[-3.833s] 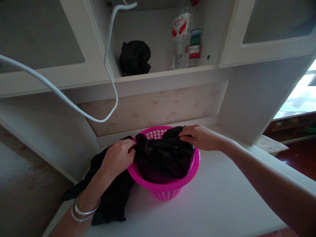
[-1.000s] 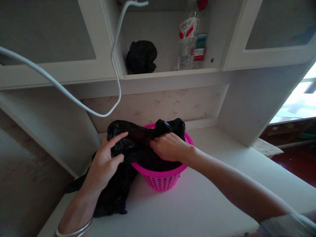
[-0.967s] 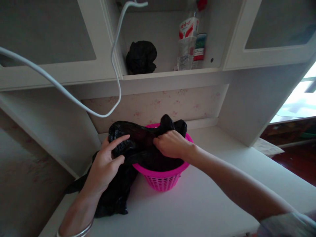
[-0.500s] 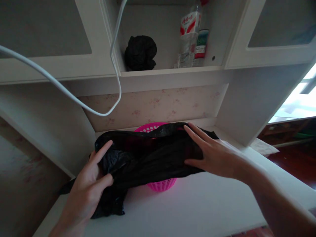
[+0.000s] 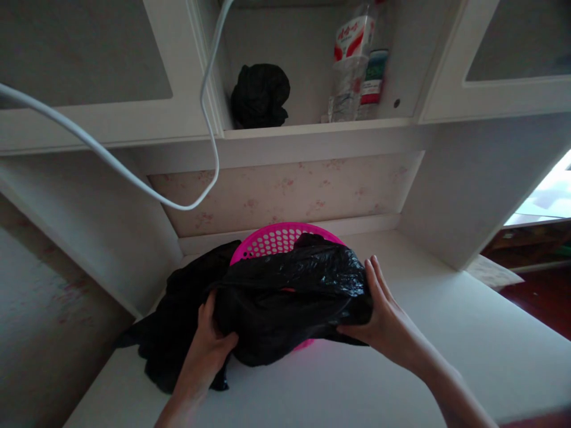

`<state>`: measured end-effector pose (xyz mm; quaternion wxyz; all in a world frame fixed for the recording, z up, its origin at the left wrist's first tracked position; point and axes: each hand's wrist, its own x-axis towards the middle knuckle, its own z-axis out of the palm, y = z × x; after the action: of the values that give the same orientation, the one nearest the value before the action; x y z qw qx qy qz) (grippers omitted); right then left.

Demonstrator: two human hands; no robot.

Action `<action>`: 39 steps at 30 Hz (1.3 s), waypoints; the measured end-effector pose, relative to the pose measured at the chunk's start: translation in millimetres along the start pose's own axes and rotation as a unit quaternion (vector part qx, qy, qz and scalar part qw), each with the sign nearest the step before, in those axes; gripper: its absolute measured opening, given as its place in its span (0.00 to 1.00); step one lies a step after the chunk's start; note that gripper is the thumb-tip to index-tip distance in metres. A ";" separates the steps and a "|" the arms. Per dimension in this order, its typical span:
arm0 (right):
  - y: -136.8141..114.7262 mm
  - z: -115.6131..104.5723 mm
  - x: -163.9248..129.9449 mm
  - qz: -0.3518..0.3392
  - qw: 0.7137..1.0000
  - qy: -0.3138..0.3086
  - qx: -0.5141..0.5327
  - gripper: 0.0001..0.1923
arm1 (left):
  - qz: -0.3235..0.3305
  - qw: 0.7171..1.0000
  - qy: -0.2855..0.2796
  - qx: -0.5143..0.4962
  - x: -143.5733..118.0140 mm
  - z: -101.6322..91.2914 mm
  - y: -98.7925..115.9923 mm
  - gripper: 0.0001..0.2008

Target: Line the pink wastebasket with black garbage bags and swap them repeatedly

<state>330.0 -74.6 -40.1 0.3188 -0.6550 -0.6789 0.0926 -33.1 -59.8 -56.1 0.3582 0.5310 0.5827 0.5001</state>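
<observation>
A: Gripping from both sides now: the left hand (image 5: 209, 348) and right hand (image 5: 383, 318) clasp the crinkly black plastic bag (image 5: 289, 297), which half a second ago lay stretched flat under open palms.

B: Yes, it's bunched over the round pink perforated plastic basket (image 5: 272, 238) on the white worktop (image 5: 401, 368), black cloth (image 5: 178, 324) beside.

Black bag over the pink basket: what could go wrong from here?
The black bag is stretched between the left hand and right hand; thin film may tear on the pink basket rim. The light basket could tip or slide. Loose black plastic at its left may snag.
</observation>
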 end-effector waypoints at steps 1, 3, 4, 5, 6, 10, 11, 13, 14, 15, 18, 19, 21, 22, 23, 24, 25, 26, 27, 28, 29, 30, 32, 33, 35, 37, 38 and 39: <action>2.3 4.5 -0.1 -0.002 1.000 0.014 0.005 0.73 | -0.015 1.000 -0.013 -0.014 2.7 3.3 -1.0 0.55; 4.6 8.4 -2.7 -0.009 1.000 0.023 0.014 0.72 | -0.024 1.000 -0.015 0.007 5.4 6.2 -1.5 0.56; 4.5 7.3 -5.3 -0.015 1.000 0.022 0.016 0.71 | -0.008 0.999 0.005 0.045 4.6 5.5 -0.8 0.53; 3.7 4.3 -8.7 -0.025 0.999 0.025 0.018 0.70 | 0.025 0.995 0.038 0.093 2.1 3.6 1.0 0.48; 2.1 -0.2 -12.7 -0.038 0.998 0.034 0.019 0.67 | 0.068 0.983 0.078 0.149 -2.3 1.1 4.1 0.42; -8.7 -23.0 -28.4 -0.147 0.982 0.118 0.002 0.53 | 0.287 0.879 0.194 0.327 -34.0 -3.3 31.6 0.28; -11.6 -27.0 -30.3 -0.190 0.973 0.131 -0.016 0.49 | 0.346 0.855 0.182 0.341 -42.2 -0.1 40.5 0.25; -16.7 -31.5 -30.1 -0.280 0.948 0.142 -0.051 0.40 | 0.473 0.807 0.109 0.337 -53.5 12.0 56.8 0.19; -18.7 -32.1 -28.2 -0.320 0.934 0.144 -0.061 0.35 | 0.517 0.787 0.074 0.328 -55.8 19.7 63.3 0.17; -20.4 -32.1 -25.4 -0.354 0.922 0.144 -0.065 0.30 | 0.545 0.771 0.048 0.326 -55.9 27.6 68.3 0.17; -24.1 -32.2 -14.9 -0.406 0.900 0.150 -0.046 0.23 | 0.544 0.755 0.052 0.363 -47.7 44.2 75.2 0.20; -25.1 -33.3 -11.8 -0.417 0.896 0.149 -0.039 0.23 | 0.535 0.755 0.062 0.375 -44.4 46.1 75.3 0.20; -27.3 -37.5 -7.3 -0.438 0.887 0.147 -0.027 0.24 | 0.530 0.760 0.072 0.369 -40.3 44.9 73.8 0.18; -28.7 -40.3 -6.1 -0.445 0.883 0.147 -0.024 0.25 | 0.536 0.762 0.066 0.358 -39.5 42.7 72.6 0.19; -30.2 -43.4 -5.6 -0.449 0.881 0.148 -0.020 0.26 | 0.546 0.761 0.052 0.346 -39.4 40.0 71.6 0.20; -31.8 -46.5 -5.9 -0.444 0.883 0.151 -0.016 0.25 | 0.558 0.758 0.034 0.336 -39.8 37.4 70.8 0.21; -33.6 -49.4 -6.7 -0.433 0.888 0.154 -0.007 0.25 | 0.570 0.754 0.013 0.326 -40.4 35.2 70.7 0.22; -35.4 -51.9 -7.9 -0.418 0.895 0.153 0.005 0.24 | 0.580 0.750 -0.010 0.316 -41.0 33.6 71.3 0.23; -37.1 -53.7 -9.4 -0.406 0.901 0.150 0.021 0.24 | 0.587 0.750 -0.034 0.303 -41.5 32.9 72.8 0.22; -38.6 -54.8 -10.8 -0.398 0.905 0.143 0.037 0.23 | 0.588 0.755 -0.053 0.287 -41.9 32.9 75.1 0.21; -39.8 -54.8 -11.9 -0.393 0.908 0.135 0.049 0.22 | 0.585 0.762 -0.069 0.268 -42.3 33.7 77.9 0.20; -40.6 -53.8 -12.5 -0.389 0.911 0.127 0.058 0.22 | 0.582 0.770 -0.080 0.250 -42.8 35.0 81.3 0.18; -41.1 -48.9 -12.1 -0.362 0.921 0.126 0.063 0.21 | 0.571 0.784 -0.094 0.223 -44.0 38.2 88.0 0.15; -40.8 -45.4 -11.1 -0.332 0.931 0.137 0.062 0.20 | 0.570 0.787 -0.100 0.215 -44.8 39.6 90.9 0.14; -39.4 -37.8 -7.5 -0.241 0.955 0.164 0.057 0.16 | 0.569 0.788 -0.120 0.202 -46.8 40.5 95.0 0.12; -37.2 -31.8 -3.0 -0.133 0.975 0.172 0.038 0.17 | 0.562 0.788 -0.150 0.203 -48.7 37.4 96.5 0.07; -35.9 -30.1 -0.5 -0.084 0.983 0.158 0.028 0.21 | 0.556 0.789 -0.164 0.203 -49.5 34.1 96.7 0.06; -34.7 -29.3 2.1 -0.043 0.990 0.135 0.021 0.26 | 0.545 0.794 -0.174 0.205 -49.8 29.8 96.8 0.08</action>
<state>317.6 -85.5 2.2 0.4250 -0.6246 -0.6551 0.0035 29.4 -108.6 24.3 0.0043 0.8997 0.2132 0.3808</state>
